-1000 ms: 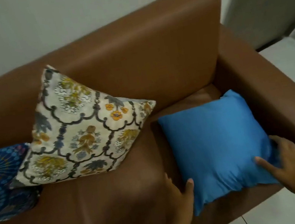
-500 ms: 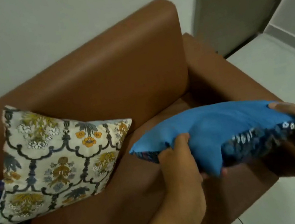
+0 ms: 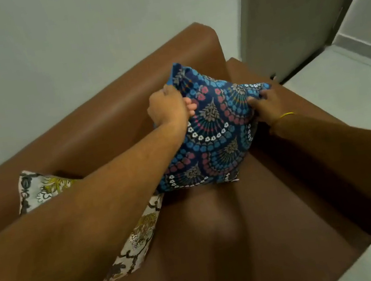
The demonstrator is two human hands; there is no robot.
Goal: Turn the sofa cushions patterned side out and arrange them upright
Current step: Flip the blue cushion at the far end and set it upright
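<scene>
A blue patterned cushion (image 3: 213, 135) stands on edge against the backrest of the brown sofa (image 3: 107, 119), in the right corner, its patterned side facing me. My left hand (image 3: 169, 107) grips its upper left edge. My right hand (image 3: 265, 104) holds its right corner against the armrest. A cream floral cushion (image 3: 40, 189) leans on the backrest to the left, mostly hidden behind my left forearm; its lower corner (image 3: 135, 242) shows below the arm.
The sofa's right armrest (image 3: 322, 142) runs beside the cushion. A grey door (image 3: 292, 7) and pale tiled floor (image 3: 353, 92) lie beyond it. A plain wall (image 3: 66, 50) rises behind the backrest.
The cushion lay plain blue side up on the seat, then both hands lifted and flipped it. Now it stands against the backrest, pattern out. The view shifted closer.
</scene>
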